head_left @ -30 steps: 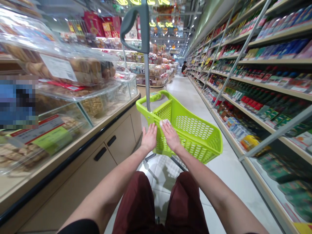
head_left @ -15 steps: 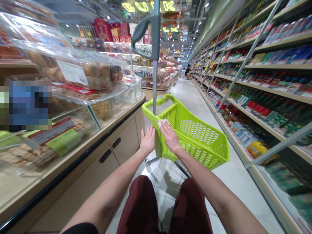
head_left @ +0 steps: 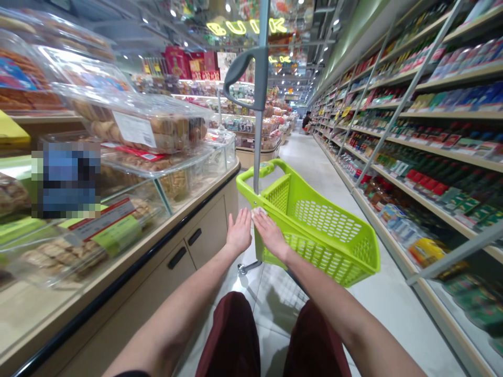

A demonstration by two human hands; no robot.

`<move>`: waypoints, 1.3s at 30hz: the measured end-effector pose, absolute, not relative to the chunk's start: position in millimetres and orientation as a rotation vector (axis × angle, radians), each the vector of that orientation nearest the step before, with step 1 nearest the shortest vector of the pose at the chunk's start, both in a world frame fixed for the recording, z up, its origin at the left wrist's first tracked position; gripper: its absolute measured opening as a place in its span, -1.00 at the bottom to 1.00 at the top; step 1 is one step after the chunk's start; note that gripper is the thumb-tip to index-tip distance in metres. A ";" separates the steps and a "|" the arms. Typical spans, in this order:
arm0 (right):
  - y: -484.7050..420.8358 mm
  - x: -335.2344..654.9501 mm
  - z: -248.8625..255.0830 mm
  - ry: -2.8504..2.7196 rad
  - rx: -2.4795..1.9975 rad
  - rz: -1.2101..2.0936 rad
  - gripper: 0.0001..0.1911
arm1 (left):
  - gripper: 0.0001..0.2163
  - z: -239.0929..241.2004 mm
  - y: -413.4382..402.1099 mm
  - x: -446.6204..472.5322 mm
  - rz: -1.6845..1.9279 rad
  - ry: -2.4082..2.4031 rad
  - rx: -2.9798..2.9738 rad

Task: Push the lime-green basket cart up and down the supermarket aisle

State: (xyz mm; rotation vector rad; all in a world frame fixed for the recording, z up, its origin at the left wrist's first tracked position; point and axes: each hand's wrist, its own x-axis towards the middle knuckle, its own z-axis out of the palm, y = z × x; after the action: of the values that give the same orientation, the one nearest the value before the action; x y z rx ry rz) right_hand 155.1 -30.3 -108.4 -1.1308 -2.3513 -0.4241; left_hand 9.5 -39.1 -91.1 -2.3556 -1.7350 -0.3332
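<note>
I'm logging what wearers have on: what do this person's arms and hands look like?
The left hand and right hand are bare: no gloves, rings or watch visible. Both forearms are uncovered, with no sleeves reaching them. Dark red legwear shows below.

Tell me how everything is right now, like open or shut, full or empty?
Basket: empty, standing on the floor.
Pull handle: raised upright.
Left hand: open, flat by the basket's near end.
Right hand: open, flat, pressing a white wipe on the basket's rim.
Clear pastry boxes: lids shut, stacked.
Cupboard doors: shut.
</note>
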 end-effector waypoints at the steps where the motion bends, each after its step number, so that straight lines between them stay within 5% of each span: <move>1: -27.0 152.8 -96.7 -2.298 -1.107 -0.444 -0.53 | -0.36 -85.7 -36.3 7.8 -0.340 -1.742 -2.344; 6: -0.7 140.8 -53.3 -2.123 -1.146 -0.444 -0.54 | -0.35 -56.6 -25.1 2.5 -0.413 -1.730 -2.272; 14: -23.9 140.0 -119.8 -2.481 -1.117 -0.368 -0.62 | -0.42 -59.6 -25.6 0.8 -0.405 -1.661 -2.296; 23: -22.6 192.8 -82.4 -2.025 -1.091 -0.493 -0.47 | -0.37 -28.1 -4.4 11.7 -0.492 -1.649 -2.235; 39: -1.8 257.6 -144.6 -1.984 -1.189 -0.472 -0.37 | -0.30 -16.0 24.4 19.1 -0.176 -1.682 -2.369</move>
State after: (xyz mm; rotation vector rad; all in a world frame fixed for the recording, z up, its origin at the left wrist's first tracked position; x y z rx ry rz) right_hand 257.6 -1.8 -144.6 -1.1886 -1.9843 -0.4720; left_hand 19.1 24.4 -16.0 -2.3693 -1.6820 -0.1760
